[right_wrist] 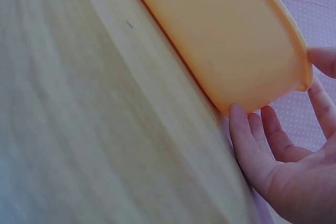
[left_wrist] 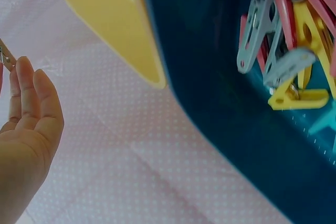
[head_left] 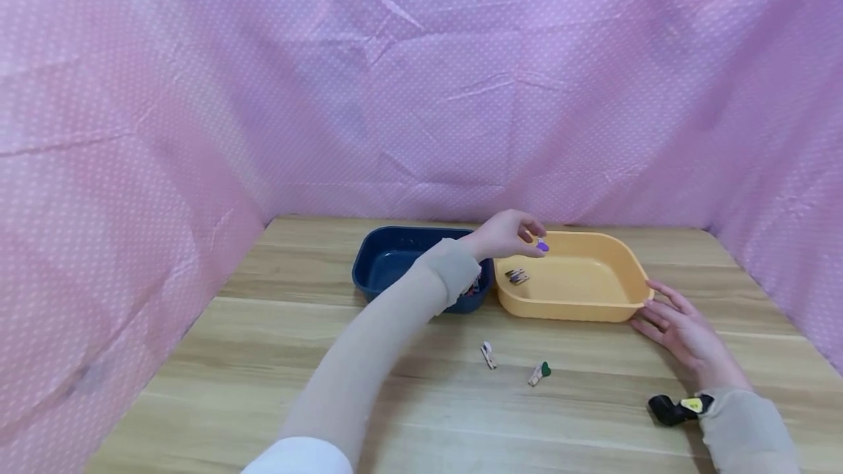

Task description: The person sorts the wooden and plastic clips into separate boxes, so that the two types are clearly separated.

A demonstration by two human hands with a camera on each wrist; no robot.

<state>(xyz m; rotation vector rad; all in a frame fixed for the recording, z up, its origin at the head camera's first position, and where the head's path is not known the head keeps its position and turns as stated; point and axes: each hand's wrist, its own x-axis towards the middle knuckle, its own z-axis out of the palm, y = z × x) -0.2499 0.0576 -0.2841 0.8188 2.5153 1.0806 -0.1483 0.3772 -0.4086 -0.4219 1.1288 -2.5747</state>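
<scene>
My left hand [head_left: 506,235] is over the left part of the yellow basin [head_left: 573,311]. Thumb and fingertips pinch a small wooden clothespin with a purple ornament [head_left: 542,246]; part of its wood [left_wrist: 6,57] shows at the edge of the left wrist view. Below it, a few small clothespins [head_left: 516,276] lie inside the basin. My right hand [head_left: 685,331] is at the basin's near right corner. Its spread fingers [right_wrist: 247,135] touch the outer wall and its thumb [right_wrist: 323,59] is at the rim.
A dark blue basin [head_left: 378,254], partly behind my left arm, stands against the yellow one. Red, grey, yellow and turquoise plastic clothespins [left_wrist: 257,30] fill one end. On the wooden table in front lie a white-topped clothespin [head_left: 488,355] and one with a green heart [head_left: 540,373].
</scene>
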